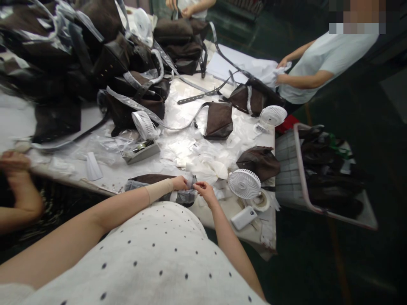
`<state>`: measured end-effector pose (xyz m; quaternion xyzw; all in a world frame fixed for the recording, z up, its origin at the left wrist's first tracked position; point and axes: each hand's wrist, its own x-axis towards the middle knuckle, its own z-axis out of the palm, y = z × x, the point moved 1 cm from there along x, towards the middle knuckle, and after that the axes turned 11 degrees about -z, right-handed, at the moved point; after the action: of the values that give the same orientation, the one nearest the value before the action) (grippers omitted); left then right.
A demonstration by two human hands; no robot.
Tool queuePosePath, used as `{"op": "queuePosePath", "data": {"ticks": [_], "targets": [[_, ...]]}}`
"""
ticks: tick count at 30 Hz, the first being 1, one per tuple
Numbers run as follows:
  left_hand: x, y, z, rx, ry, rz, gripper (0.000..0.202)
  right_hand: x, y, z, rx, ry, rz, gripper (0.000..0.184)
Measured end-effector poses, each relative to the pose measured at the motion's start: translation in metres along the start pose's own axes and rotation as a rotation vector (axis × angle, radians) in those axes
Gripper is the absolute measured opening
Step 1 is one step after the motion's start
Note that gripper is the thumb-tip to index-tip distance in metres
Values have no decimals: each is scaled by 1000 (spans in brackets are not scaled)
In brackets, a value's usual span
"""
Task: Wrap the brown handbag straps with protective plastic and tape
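Right in front of my body, at the table's near edge, lies a dark brown leather bag point(155, 178) partly covered by greyish clear plastic. My left hand point(180, 183), with a beige sleeve on the forearm, is closed at the bag's right end. Close beside it, my right hand point(204, 190) pinches at the same end, where a bit of clear film and a small dark fitting show. What exactly lies between the right fingertips is too small to make out. My forearm and body hide part of the bag.
Brown bags with wrapped straps point(104, 55) pile up at the left. A tape dispenser point(141, 151), a white fan point(244, 184), a tape roll point(262, 201) and a white phone-like device point(243, 218) surround my work spot. At right stands a bin point(291, 169); a co-worker point(330, 63) handles white sheets.
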<state>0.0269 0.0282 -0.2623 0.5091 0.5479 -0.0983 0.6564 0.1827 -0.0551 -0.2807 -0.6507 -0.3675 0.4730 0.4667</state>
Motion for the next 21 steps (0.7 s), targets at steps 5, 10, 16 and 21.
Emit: {"op": "queuePosePath", "data": {"ticks": [5, 10, 16, 21], "targets": [[5, -3, 0, -86, -18, 1, 13, 16, -1, 11, 43, -2, -90, 28], [6, -2, -1, -97, -74, 34, 20, 39, -20, -2, 150, 314, -182, 33], [7, -4, -5, -137, -115, 29, 17, 2, 18, -29, 288, 227, 19, 22], [12, -7, -6, -175, -147, -51, 28, -77, 81, -51, 132, 400, 252, 24]]}}
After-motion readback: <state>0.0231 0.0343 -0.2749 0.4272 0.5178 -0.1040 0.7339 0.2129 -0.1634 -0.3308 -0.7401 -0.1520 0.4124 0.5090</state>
